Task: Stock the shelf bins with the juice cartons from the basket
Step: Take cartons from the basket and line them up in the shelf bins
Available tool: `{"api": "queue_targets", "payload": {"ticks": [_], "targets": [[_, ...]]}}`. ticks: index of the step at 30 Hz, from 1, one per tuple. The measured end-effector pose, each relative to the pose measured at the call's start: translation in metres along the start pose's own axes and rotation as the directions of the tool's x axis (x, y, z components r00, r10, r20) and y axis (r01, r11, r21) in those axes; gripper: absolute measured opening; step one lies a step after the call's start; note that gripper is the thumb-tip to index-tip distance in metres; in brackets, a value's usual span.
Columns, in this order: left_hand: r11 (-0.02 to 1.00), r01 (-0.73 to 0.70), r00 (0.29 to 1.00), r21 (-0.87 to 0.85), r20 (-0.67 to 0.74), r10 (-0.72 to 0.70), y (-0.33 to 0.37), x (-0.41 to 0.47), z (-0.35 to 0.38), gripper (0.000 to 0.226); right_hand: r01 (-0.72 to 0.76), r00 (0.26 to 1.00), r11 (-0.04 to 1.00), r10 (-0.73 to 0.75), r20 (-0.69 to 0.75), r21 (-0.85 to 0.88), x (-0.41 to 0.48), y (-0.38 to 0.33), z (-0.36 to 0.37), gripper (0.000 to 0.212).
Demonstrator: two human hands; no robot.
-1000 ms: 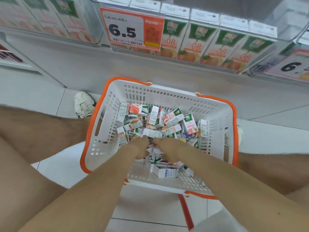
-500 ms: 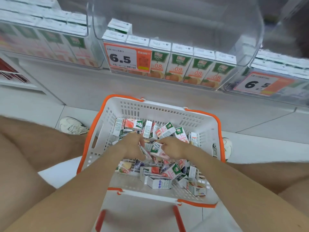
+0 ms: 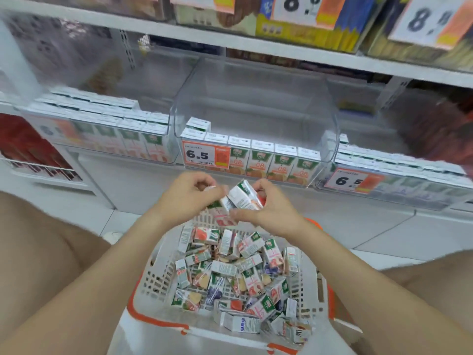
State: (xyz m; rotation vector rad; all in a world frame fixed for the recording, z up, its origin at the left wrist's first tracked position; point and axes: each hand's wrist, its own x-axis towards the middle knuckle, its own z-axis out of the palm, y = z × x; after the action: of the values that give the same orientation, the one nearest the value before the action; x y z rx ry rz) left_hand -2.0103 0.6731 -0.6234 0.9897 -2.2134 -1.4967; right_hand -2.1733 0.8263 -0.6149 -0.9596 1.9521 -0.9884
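Left hand [image 3: 186,198] and right hand [image 3: 267,212] each curl round juice cartons [image 3: 243,198] held above the basket [image 3: 153,322], probably squaring them up for the half-empty bin [image 3: 256,108] at twelve o'clock.

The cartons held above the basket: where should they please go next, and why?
Probably forward into the middle bin: the left hand and right hand grip cartons just above the basket, and that bin holds mostly a front row with space behind.
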Motion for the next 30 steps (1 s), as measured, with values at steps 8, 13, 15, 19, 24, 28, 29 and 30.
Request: {"api": "queue_targets", "payload": {"ticks": [8,13,15,19,24,28,29,30], "targets": [[0.989,-0.149,0.959,0.015,-0.242,0.148,0.076,0.002,-0.032,0.064,0.262,0.954,0.964,-0.252,-0.160,0.042,-0.002,-0.059,-0.025,0.045],[0.966,-0.045,0.996,-0.253,-0.089,0.022,0.098,-0.002,-0.027,0.059,0.193,0.957,0.977,-0.165,-0.239,0.096,0.009,-0.079,-0.032,0.023],[0.937,0.031,0.999,-0.347,-0.016,-0.039,0.098,-0.004,-0.022,0.054,0.134,0.957,0.981,-0.092,-0.274,0.139,0.011,-0.084,-0.033,0.017],[0.861,0.146,0.983,-0.487,0.169,-0.072,0.103,-0.006,-0.019,0.044,0.053,0.950,0.961,0.034,-0.309,0.271,0.012,-0.083,-0.034,0.017],[0.860,0.108,0.987,-0.499,0.157,-0.033,0.107,-0.007,-0.032,0.032,0.118,0.931,0.898,0.049,-0.363,0.424,0.006,-0.092,-0.046,0.021],[0.922,0.033,0.999,-0.386,0.021,-0.027,0.105,-0.008,-0.052,0.025,0.210,0.920,0.930,-0.083,-0.384,0.302,0.003,-0.100,-0.040,0.030],[0.933,0.017,1.000,-0.361,-0.015,-0.024,0.105,-0.007,-0.057,0.024,0.249,0.911,0.937,-0.140,-0.389,0.245,0.003,-0.101,-0.037,0.032],[0.943,-0.001,0.998,-0.333,-0.055,-0.019,0.103,-0.006,-0.063,0.022,0.295,0.897,0.938,-0.206,-0.390,0.182,0.004,-0.101,-0.033,0.031]]}}
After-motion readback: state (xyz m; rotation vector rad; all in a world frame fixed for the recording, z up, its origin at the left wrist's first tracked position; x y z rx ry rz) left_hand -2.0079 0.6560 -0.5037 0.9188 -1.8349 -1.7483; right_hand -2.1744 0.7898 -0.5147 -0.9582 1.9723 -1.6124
